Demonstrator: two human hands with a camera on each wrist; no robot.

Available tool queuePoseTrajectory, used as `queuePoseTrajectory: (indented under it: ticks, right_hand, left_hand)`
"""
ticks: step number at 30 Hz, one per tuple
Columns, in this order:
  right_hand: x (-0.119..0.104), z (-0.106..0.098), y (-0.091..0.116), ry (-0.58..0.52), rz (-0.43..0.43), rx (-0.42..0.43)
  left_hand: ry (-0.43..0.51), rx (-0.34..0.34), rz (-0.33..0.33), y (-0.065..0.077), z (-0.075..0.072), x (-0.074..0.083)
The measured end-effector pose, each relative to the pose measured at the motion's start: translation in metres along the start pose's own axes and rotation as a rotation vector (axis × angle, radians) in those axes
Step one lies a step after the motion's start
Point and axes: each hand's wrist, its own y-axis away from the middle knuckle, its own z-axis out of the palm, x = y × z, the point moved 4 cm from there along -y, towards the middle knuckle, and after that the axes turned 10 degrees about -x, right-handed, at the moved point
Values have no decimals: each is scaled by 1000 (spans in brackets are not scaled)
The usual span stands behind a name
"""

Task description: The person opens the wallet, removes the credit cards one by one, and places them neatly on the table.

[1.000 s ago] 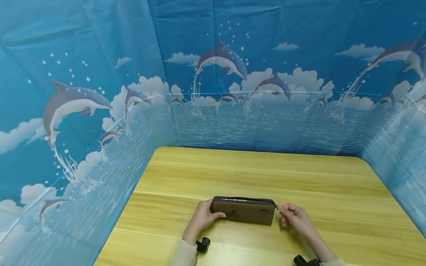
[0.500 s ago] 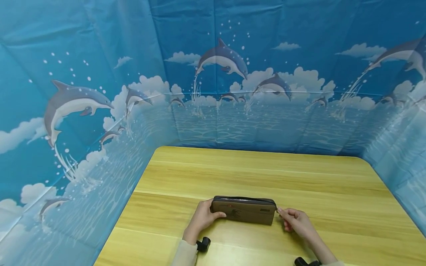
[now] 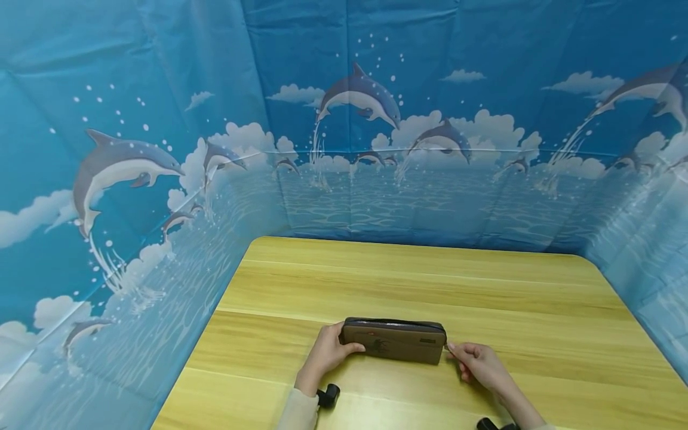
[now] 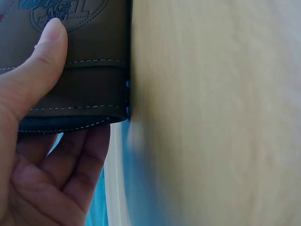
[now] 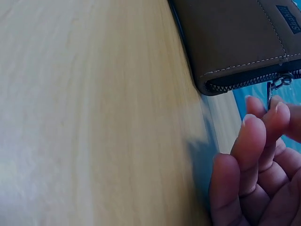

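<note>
Head view: a brown zip wallet (image 3: 395,343) stands on the surface (image 3: 419,286), held between the fingers of the left hand (image 3: 326,350) and right hand (image 3: 479,362).

The left thumb presses the wallet's front just beside an embossed emblem (image 4: 77,16), with other left fingers behind that end; at the opposite end, the right thumb and fingers pinch the metal zipper pull (image 5: 269,94). Silvery zip teeth (image 3: 384,322) run along the top edge between both hands' fingers, and well beyond them hangs a blue dolphin-printed sheet (image 3: 419,197).

Left fingers (image 4: 98,148) grip opposite the extended thumb (image 4: 49,59), while the right fingers (image 5: 251,141) curl in a pinch.
</note>
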Motion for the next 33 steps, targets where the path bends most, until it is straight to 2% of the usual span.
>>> queuePoseTrajectory:
  ticks: [5,10,18,26,33]
  right_hand:
    - [1,0,1,0,-18,-50]
    - [0,0,1,5,-22,-52]
    - [0,-1,2,97,-29,-16]
    - [3,-1,2,230,-17,60]
    - [0,0,2,310,-10,60]
  left_hand:
    - [-6,-2,-7,0,-1,0]
    - [-18,-7,-19,0,-2,1]
    - [-29,5,-2,0,-1,0]
    - [-20,-5,-25,-1,-1,0]
    - [-1,4,-27,-1,0,0]
